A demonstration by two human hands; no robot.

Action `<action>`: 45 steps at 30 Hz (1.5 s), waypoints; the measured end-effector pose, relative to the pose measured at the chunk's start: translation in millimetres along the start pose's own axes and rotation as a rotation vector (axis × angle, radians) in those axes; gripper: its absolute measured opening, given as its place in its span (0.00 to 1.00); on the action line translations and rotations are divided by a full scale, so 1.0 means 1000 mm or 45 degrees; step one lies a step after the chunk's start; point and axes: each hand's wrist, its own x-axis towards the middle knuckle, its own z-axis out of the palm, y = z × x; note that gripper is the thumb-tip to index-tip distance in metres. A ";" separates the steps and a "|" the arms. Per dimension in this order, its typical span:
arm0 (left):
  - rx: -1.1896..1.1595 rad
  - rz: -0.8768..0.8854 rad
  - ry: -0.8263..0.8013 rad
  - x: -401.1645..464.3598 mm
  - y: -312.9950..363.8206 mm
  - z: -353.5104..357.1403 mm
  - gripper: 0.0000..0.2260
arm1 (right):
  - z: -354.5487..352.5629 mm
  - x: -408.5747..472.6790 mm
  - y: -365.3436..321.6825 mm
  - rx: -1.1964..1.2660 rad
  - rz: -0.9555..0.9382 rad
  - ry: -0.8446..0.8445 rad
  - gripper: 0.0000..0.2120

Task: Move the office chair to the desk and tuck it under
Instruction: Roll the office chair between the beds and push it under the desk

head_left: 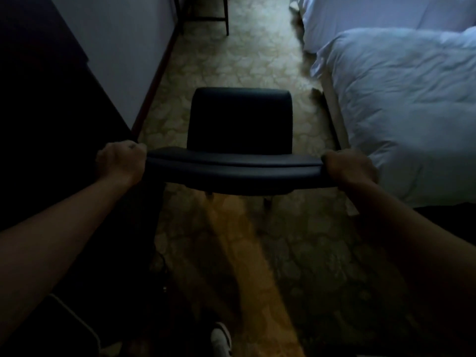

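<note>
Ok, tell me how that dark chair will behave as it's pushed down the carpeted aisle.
The chair should feel stiff: both the left hand and right hand grip the ends of its backrest. Pushed from so high up, it may tip forward if the patterned carpet catches its base. Whether it rolls is unclear; the base is hidden.

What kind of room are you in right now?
Likely a hotel room: two white-covered beds on the right, patterned carpet, and the chair held by both hands in the aisle.
</note>
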 end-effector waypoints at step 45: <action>0.201 0.387 0.026 0.447 0.226 -0.039 0.26 | -0.065 0.396 -0.275 -0.278 -0.523 -0.080 0.19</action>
